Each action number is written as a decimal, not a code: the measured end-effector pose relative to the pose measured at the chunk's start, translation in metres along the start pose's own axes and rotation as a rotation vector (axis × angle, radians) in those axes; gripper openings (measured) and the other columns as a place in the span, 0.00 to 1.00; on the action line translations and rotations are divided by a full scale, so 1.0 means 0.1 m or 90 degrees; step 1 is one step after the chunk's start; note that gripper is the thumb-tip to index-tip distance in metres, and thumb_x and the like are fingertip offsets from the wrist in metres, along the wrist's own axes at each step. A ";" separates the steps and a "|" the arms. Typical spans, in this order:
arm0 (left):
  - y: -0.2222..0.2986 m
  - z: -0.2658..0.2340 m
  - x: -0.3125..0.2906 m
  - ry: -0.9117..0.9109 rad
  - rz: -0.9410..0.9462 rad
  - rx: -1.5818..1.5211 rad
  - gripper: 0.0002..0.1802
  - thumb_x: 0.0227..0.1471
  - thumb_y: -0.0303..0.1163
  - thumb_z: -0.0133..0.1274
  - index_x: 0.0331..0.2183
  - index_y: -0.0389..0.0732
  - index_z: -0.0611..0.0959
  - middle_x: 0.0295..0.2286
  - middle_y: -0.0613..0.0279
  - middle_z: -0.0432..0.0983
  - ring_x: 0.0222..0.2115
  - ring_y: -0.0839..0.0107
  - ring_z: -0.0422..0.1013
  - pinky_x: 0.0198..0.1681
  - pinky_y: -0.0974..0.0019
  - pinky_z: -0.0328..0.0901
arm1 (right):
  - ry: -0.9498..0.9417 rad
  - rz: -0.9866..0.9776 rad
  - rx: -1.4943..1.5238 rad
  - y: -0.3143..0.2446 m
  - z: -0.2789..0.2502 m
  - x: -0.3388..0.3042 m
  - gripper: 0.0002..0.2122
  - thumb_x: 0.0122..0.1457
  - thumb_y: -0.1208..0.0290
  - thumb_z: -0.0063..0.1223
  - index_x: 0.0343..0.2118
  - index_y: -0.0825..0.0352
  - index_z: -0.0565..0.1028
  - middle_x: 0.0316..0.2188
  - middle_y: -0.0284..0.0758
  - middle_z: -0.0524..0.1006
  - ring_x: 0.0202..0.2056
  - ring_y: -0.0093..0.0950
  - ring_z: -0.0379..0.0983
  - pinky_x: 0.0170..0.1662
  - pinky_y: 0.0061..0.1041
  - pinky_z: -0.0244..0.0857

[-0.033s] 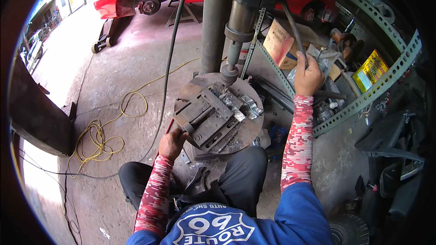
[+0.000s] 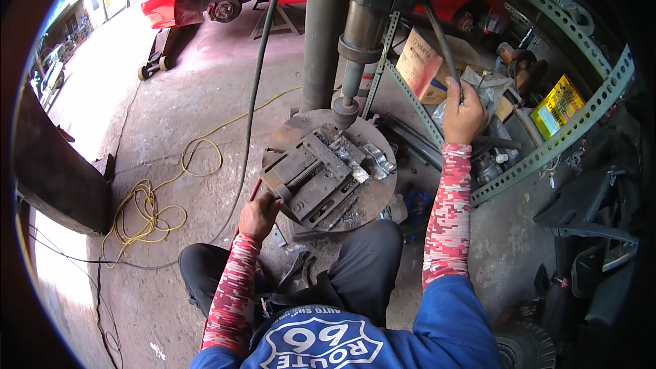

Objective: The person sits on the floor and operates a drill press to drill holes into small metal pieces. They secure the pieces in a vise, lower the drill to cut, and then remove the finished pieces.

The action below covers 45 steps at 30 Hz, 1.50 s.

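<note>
A drill press stands before me, with its chuck (image 2: 345,111) low over a metal vise (image 2: 311,174) on the round table (image 2: 290,138). My right hand (image 2: 465,113) is closed around the press's feed lever (image 2: 441,37), out to the right. At the vise's near left end, my left hand (image 2: 260,215) is closed on the vise handle, which the fingers mostly cover. A silvery metal piece (image 2: 357,169) lies at the vise's right side, with shiny metal chips around it. The chuck's lower tip meets the vise area; the exact contact cannot be made out.
A dark cable (image 2: 254,89) hangs left of the press column (image 2: 322,55). Yellow cord (image 2: 147,215) lies coiled on the floor. To the right, a perforated metal rack (image 2: 540,164) holds a cardboard box (image 2: 418,65) and a yellow can (image 2: 557,106). A red car (image 2: 160,3) stands behind.
</note>
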State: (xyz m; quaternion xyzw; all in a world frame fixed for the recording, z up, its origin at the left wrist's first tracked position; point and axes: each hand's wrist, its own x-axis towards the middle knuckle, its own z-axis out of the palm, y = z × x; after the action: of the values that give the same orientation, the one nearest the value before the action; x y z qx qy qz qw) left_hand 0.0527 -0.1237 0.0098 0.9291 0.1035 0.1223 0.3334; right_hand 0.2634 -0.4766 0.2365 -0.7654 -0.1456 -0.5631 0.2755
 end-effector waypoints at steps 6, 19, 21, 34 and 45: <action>0.00 -0.01 0.00 -0.006 0.002 -0.002 0.18 0.55 0.46 0.57 0.36 0.41 0.83 0.26 0.42 0.78 0.31 0.42 0.76 0.33 0.46 0.69 | -0.001 0.001 -0.004 0.01 0.01 0.00 0.11 0.60 0.60 0.59 0.34 0.62 0.83 0.26 0.40 0.81 0.28 0.43 0.79 0.31 0.36 0.70; 0.03 -0.02 0.00 -0.006 -0.015 0.008 0.18 0.55 0.48 0.57 0.34 0.41 0.83 0.25 0.43 0.79 0.31 0.42 0.76 0.33 0.45 0.69 | -0.013 0.017 0.001 -0.03 -0.01 -0.01 0.11 0.60 0.60 0.59 0.34 0.62 0.83 0.26 0.39 0.82 0.29 0.42 0.80 0.32 0.36 0.70; 0.02 -0.02 0.00 0.000 -0.002 0.005 0.18 0.55 0.48 0.57 0.34 0.41 0.83 0.25 0.43 0.79 0.30 0.42 0.76 0.33 0.45 0.69 | -0.010 0.011 0.002 -0.04 0.00 0.00 0.11 0.60 0.59 0.59 0.34 0.62 0.83 0.26 0.39 0.81 0.29 0.43 0.80 0.31 0.36 0.70; -0.01 0.00 0.01 -0.011 -0.011 0.003 0.18 0.55 0.48 0.57 0.33 0.40 0.82 0.25 0.43 0.79 0.30 0.42 0.76 0.33 0.46 0.69 | -0.003 0.010 0.000 -0.02 0.03 -0.02 0.11 0.60 0.59 0.59 0.34 0.62 0.83 0.25 0.40 0.81 0.28 0.43 0.79 0.31 0.37 0.70; 0.01 -0.03 0.01 -0.016 0.002 -0.007 0.19 0.55 0.48 0.57 0.32 0.40 0.82 0.25 0.43 0.78 0.30 0.42 0.76 0.33 0.46 0.69 | 0.001 0.021 -0.006 -0.01 0.04 -0.03 0.11 0.59 0.59 0.60 0.33 0.63 0.83 0.26 0.39 0.81 0.28 0.42 0.79 0.31 0.35 0.70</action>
State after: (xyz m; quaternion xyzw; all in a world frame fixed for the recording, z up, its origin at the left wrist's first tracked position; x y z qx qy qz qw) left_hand 0.0531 -0.1220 0.0131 0.9289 0.0970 0.1118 0.3396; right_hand 0.2652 -0.4733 0.2330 -0.7684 -0.1300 -0.5600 0.2812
